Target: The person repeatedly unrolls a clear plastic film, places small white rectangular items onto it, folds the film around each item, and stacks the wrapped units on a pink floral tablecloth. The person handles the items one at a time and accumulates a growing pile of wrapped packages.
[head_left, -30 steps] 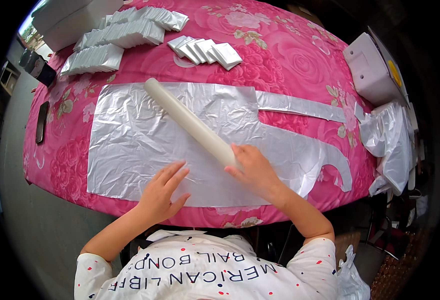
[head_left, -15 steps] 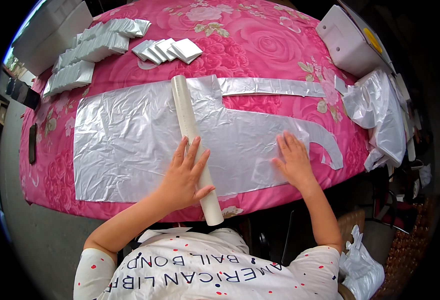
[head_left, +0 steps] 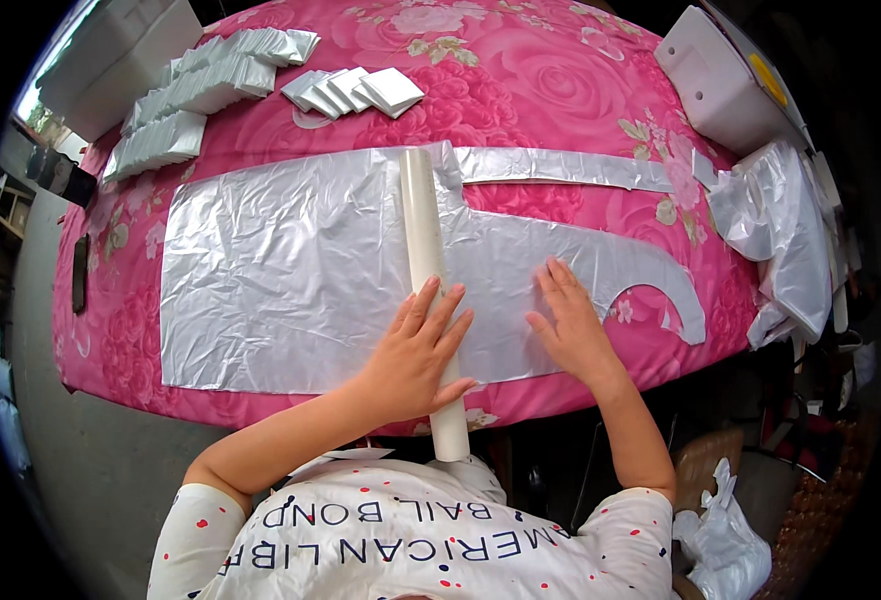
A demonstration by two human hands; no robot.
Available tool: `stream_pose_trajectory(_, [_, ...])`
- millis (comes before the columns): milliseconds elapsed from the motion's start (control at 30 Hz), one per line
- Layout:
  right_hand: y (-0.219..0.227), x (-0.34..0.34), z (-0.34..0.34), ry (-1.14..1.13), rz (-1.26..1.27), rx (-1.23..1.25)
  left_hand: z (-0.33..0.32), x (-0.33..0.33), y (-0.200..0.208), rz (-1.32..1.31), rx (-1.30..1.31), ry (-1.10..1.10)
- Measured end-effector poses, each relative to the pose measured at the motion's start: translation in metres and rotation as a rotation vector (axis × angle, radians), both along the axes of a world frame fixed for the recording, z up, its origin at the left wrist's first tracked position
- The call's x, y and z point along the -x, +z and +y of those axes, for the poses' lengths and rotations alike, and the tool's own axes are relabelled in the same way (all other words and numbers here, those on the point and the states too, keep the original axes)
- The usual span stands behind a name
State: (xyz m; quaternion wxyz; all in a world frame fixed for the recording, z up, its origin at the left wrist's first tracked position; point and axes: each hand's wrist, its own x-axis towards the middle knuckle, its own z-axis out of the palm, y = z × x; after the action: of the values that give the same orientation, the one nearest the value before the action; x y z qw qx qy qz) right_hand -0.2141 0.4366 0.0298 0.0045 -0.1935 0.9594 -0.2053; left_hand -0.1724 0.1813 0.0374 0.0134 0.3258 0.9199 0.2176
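Note:
A thin silvery plastic sheet, cut like a disposable apron (head_left: 271, 270), lies spread on the table, with a curved strip at its right end and a straight strip along the far side. Across its middle rests a long cream-coloured tube (head_left: 424, 215), its near end jutting past the table edge. My left hand (head_left: 416, 355) presses on the tube with fingers spread, not wrapped around it. Right of the tube, my right hand (head_left: 573, 325) lies open on the sheet, palm down and fingers stretched.
Several rows of folded silvery packets (head_left: 211, 85) stand far left, near a white foam box (head_left: 126, 70). A small fan of packets (head_left: 391, 90) lies beside them. A dark bar (head_left: 81, 275) sits at the left edge. At right are another foam box (head_left: 721, 85) and crumpled plastic (head_left: 791, 230).
The tube and my left hand have moved right across the sheet. My right hand has shifted slightly left, toward the tube, uncovering more of the sheet's curved end. The whole view has shifted a little.

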Motion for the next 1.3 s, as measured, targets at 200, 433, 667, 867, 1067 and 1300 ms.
stream_pose_trajectory(200, [-0.017,0.009,0.040,-0.107,0.105,-0.113,0.003,-0.001,0.000,-0.006,-0.001,0.018])
stream_pose_trajectory(433, [-0.041,0.011,0.191,-0.552,0.215,-0.184,0.007,-0.002,0.001,0.007,0.012,0.009])
stream_pose_trajectory(667, [-0.033,0.011,0.190,-0.723,0.354,-0.215,0.009,-0.005,0.002,0.018,0.017,0.002])
stream_pose_trajectory(867, [0.008,0.003,0.143,-0.536,0.639,-0.337,0.008,-0.005,0.001,0.014,0.016,-0.009])
stream_pose_trajectory(1067, [0.047,-0.028,0.019,-0.393,0.166,0.494,0.009,-0.006,0.015,-0.189,-0.444,-0.051])
stream_pose_trajectory(1300, [0.055,-0.069,-0.086,0.303,-0.130,0.570,-0.008,0.003,0.026,-1.250,-0.937,0.282])
